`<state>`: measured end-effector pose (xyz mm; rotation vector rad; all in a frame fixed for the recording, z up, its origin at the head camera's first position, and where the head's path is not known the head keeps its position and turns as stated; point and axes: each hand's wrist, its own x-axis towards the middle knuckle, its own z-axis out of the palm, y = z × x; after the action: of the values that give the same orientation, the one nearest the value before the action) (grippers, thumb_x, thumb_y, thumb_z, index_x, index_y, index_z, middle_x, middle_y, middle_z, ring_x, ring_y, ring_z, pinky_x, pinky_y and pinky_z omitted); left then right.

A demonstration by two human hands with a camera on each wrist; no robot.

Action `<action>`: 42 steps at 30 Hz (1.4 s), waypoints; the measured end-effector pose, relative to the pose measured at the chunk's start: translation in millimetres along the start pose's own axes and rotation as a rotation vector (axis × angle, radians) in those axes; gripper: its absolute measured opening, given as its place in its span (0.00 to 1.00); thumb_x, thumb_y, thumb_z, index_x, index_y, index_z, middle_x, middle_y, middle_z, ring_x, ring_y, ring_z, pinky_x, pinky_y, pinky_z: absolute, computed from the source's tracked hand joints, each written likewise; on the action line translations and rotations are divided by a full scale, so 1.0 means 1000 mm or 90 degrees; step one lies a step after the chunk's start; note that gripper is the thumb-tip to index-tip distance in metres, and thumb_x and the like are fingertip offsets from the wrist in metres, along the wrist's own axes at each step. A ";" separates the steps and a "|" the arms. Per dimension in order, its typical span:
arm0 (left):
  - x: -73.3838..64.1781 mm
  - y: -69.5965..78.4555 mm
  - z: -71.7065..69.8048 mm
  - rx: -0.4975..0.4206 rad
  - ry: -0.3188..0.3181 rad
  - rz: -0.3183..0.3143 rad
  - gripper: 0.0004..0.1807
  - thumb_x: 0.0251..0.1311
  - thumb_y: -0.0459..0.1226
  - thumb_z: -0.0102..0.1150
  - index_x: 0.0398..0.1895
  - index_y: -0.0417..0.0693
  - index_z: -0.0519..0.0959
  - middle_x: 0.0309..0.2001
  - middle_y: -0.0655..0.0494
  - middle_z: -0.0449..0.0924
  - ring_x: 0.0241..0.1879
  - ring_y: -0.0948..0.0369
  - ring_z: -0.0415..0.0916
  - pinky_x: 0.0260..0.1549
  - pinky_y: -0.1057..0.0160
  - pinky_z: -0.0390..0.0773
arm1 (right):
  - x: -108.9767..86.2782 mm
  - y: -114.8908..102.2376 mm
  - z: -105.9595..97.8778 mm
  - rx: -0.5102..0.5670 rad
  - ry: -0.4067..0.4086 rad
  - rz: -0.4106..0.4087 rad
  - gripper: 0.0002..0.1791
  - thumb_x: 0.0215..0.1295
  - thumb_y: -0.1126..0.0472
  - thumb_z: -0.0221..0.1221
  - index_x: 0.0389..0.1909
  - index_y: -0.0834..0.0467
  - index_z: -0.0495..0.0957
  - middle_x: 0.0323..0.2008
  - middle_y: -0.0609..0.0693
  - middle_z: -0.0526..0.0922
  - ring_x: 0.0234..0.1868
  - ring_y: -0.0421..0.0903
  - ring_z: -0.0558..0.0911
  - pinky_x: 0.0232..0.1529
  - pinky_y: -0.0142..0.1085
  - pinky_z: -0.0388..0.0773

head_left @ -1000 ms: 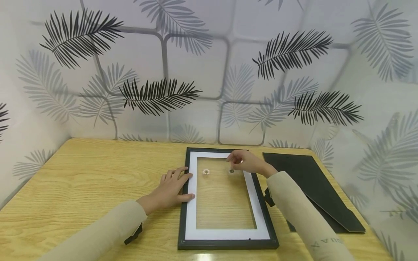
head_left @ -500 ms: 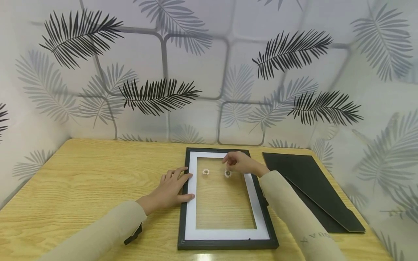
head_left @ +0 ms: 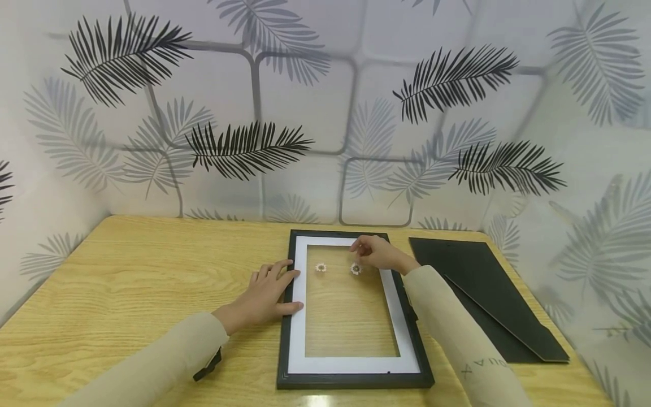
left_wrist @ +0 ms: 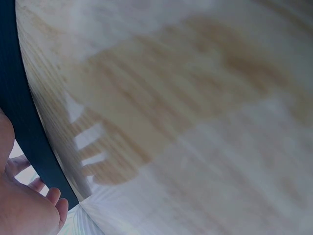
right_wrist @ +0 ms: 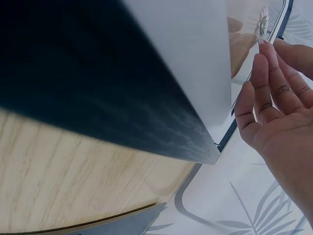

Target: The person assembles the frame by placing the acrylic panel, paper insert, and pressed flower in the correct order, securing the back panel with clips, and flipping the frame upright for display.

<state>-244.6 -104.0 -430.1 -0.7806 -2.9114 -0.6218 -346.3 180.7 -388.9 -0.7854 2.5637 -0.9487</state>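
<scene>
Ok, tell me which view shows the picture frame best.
The head view: all four sides of the picture frame show, partly covered by the left hand and right hand. The left wrist view shows mainly one dark side; the right wrist view, mostly a close-up side and corner.

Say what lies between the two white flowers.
In the head view, the stretch between the left flower and the right flower by the right hand is bare: only wood grain shows.
</scene>
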 end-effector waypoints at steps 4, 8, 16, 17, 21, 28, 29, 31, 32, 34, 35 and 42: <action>0.000 0.000 0.000 0.001 0.000 0.000 0.37 0.54 0.57 0.56 0.63 0.48 0.64 0.68 0.44 0.53 0.61 0.43 0.53 0.49 0.47 0.58 | -0.001 0.000 0.000 0.002 -0.008 0.001 0.15 0.61 0.72 0.53 0.49 0.70 0.69 0.35 0.58 0.78 0.33 0.43 0.75 0.32 0.30 0.71; 0.000 0.000 0.000 0.003 0.000 0.001 0.37 0.54 0.56 0.56 0.63 0.48 0.65 0.68 0.44 0.53 0.61 0.43 0.53 0.49 0.47 0.58 | -0.002 0.001 -0.001 -0.005 0.001 -0.008 0.16 0.60 0.71 0.53 0.50 0.69 0.70 0.38 0.58 0.78 0.37 0.45 0.76 0.36 0.33 0.74; 0.000 0.002 -0.001 0.002 0.005 0.008 0.36 0.54 0.55 0.57 0.62 0.46 0.65 0.67 0.43 0.54 0.61 0.42 0.54 0.48 0.46 0.58 | -0.014 -0.002 -0.009 -0.045 0.041 -0.046 0.15 0.60 0.71 0.53 0.48 0.70 0.71 0.40 0.61 0.78 0.42 0.51 0.77 0.46 0.42 0.74; 0.000 0.002 -0.001 0.002 0.005 0.008 0.36 0.54 0.55 0.57 0.62 0.46 0.65 0.67 0.43 0.54 0.61 0.42 0.54 0.48 0.47 0.58 | -0.015 -0.003 -0.011 -0.054 0.047 -0.052 0.14 0.60 0.71 0.53 0.48 0.70 0.71 0.40 0.61 0.78 0.42 0.52 0.77 0.46 0.43 0.74; 0.000 0.002 -0.001 0.004 0.011 0.008 0.36 0.53 0.55 0.57 0.62 0.46 0.66 0.67 0.42 0.55 0.60 0.43 0.55 0.48 0.46 0.59 | -0.026 -0.003 -0.018 -0.061 0.067 -0.037 0.15 0.61 0.69 0.53 0.48 0.69 0.71 0.41 0.61 0.78 0.40 0.52 0.77 0.41 0.39 0.75; 0.000 0.002 -0.002 0.004 -0.003 -0.001 0.36 0.54 0.56 0.57 0.63 0.47 0.65 0.67 0.43 0.53 0.61 0.43 0.54 0.49 0.46 0.58 | -0.048 0.010 -0.027 -0.065 0.086 0.007 0.15 0.62 0.67 0.54 0.49 0.66 0.71 0.42 0.59 0.78 0.44 0.52 0.76 0.41 0.40 0.74; 0.000 0.002 -0.001 0.005 -0.003 0.000 0.36 0.54 0.56 0.56 0.63 0.47 0.65 0.67 0.43 0.53 0.61 0.43 0.54 0.49 0.46 0.59 | -0.052 0.013 -0.028 -0.065 0.090 0.011 0.15 0.62 0.66 0.54 0.50 0.66 0.71 0.43 0.59 0.77 0.45 0.53 0.76 0.42 0.41 0.74; -0.001 0.002 -0.001 0.008 -0.002 0.003 0.36 0.55 0.56 0.56 0.63 0.47 0.65 0.67 0.43 0.53 0.61 0.43 0.54 0.49 0.46 0.59 | -0.059 0.019 -0.030 -0.069 0.097 0.014 0.15 0.62 0.66 0.54 0.50 0.66 0.71 0.44 0.59 0.77 0.46 0.53 0.76 0.42 0.42 0.75; -0.001 0.002 -0.001 0.009 -0.002 0.003 0.36 0.55 0.56 0.56 0.63 0.47 0.65 0.67 0.43 0.53 0.61 0.43 0.54 0.49 0.46 0.59 | -0.062 0.022 -0.032 -0.072 0.100 0.017 0.15 0.62 0.66 0.54 0.49 0.66 0.71 0.44 0.59 0.77 0.45 0.53 0.77 0.41 0.42 0.75; -0.001 0.001 -0.001 0.009 -0.002 0.004 0.36 0.55 0.56 0.56 0.63 0.47 0.65 0.67 0.43 0.54 0.61 0.43 0.54 0.49 0.46 0.59 | -0.070 0.028 -0.034 -0.072 0.106 0.023 0.16 0.62 0.65 0.55 0.49 0.67 0.71 0.43 0.59 0.77 0.44 0.52 0.77 0.40 0.41 0.75; -0.001 0.002 -0.001 0.009 -0.002 0.004 0.36 0.54 0.56 0.56 0.63 0.47 0.65 0.67 0.43 0.53 0.60 0.43 0.54 0.49 0.46 0.59 | -0.074 0.031 -0.036 -0.074 0.109 0.025 0.16 0.62 0.65 0.55 0.49 0.67 0.71 0.43 0.59 0.77 0.43 0.52 0.77 0.40 0.40 0.75; 0.000 0.000 0.001 0.009 -0.001 0.000 0.37 0.54 0.57 0.56 0.63 0.48 0.64 0.68 0.45 0.53 0.61 0.44 0.54 0.48 0.47 0.58 | -0.102 0.051 -0.047 -0.084 0.136 0.048 0.16 0.61 0.65 0.56 0.49 0.68 0.71 0.41 0.60 0.78 0.40 0.49 0.78 0.39 0.39 0.74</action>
<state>-244.8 -103.5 -430.7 -0.7791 -2.9143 -0.5997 -304.3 296.3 -380.0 -0.6472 2.8426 -0.8922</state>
